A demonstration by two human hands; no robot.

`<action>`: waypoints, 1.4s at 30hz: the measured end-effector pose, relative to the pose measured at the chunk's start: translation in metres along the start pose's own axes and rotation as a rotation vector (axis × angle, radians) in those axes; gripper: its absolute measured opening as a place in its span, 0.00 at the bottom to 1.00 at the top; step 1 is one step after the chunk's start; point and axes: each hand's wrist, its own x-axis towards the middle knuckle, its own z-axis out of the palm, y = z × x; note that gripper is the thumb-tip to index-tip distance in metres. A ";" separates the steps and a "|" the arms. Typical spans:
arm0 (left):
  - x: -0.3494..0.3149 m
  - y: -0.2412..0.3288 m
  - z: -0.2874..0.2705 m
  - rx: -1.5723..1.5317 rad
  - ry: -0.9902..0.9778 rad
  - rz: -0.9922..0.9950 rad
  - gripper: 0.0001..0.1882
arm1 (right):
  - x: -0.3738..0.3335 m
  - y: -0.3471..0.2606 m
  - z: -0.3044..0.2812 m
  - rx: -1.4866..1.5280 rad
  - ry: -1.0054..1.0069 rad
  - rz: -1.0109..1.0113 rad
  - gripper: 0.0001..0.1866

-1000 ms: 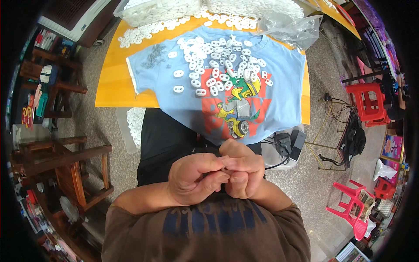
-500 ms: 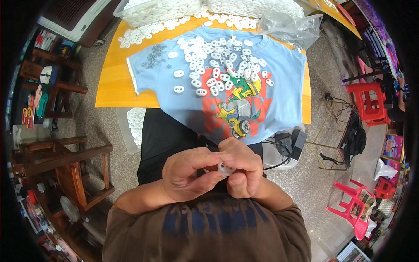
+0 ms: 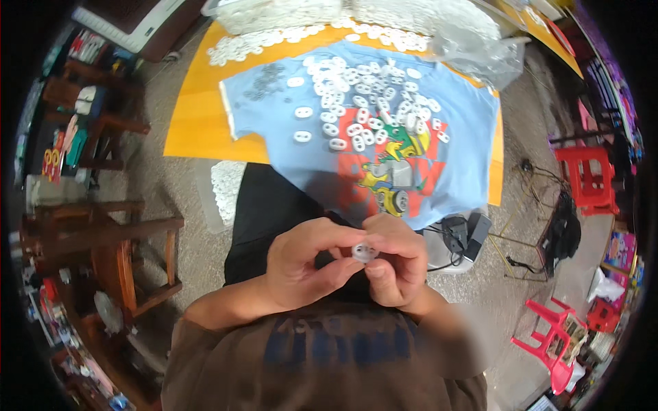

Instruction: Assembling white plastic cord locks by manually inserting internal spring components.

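Observation:
Close to my body, my left hand and my right hand meet over a small white oval plastic piece with two holes. Thumb and fingertips of both hands pinch it from either side, and they partly cover it. In front of me a light blue T-shirt with a printed cartoon lies across the yellow table. Many white two-hole oval pieces are scattered over the shirt. On its left sleeve rests a patch of small dark grey bits, too blurred to name.
Clear bins of white pieces stand on the yellow table, beside a crumpled plastic bag. Another container of white parts is low at left. Wooden stools stand left; red and pink plastic stools stand right.
The view has shifted, so the table and shirt appear further right. Both hands keep their pinch on the white piece; its two holes now face upward more plainly, and the right fingers have moved slightly.

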 end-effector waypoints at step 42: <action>0.099 -0.049 -0.046 0.924 -0.176 0.210 0.20 | 0.001 0.040 0.005 -0.066 -0.412 0.498 0.05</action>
